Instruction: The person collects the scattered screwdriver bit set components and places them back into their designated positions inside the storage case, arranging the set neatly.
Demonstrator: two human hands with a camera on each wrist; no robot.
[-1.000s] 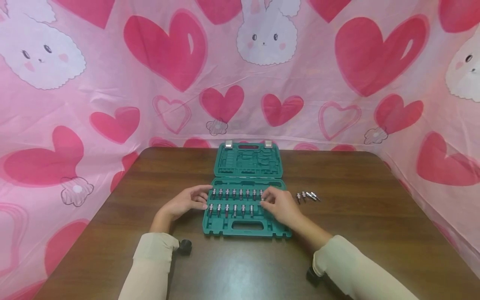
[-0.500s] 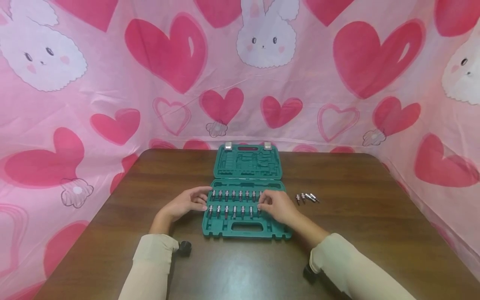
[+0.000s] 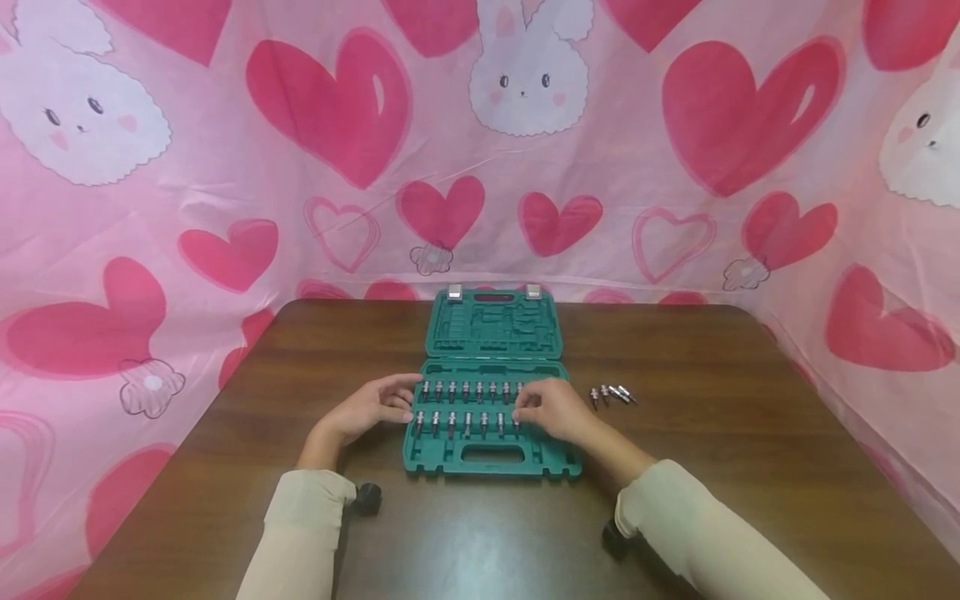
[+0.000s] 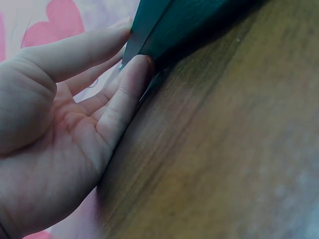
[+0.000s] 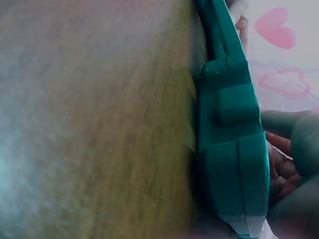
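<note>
Where the brown table point(image 3: 712, 467) meets the pink drape, one green tool case point(image 3: 491, 454) lies open, two rows of bits point(image 3: 465, 408) seated inside. Left hand point(image 3: 369, 408): fingers relaxed, touching case's left edge. Right hand point(image 3: 551, 412): fingertips curled over right-end bits; whether they pinch one cannot be told. Loose bits point(image 3: 613, 393): on table, right of case.

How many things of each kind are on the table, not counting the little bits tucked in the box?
Open green plastic tool case: 1
Loose shiny metal bits right of the case: 4
Hands: 2, the left hand and the right hand
Total: 7
</note>
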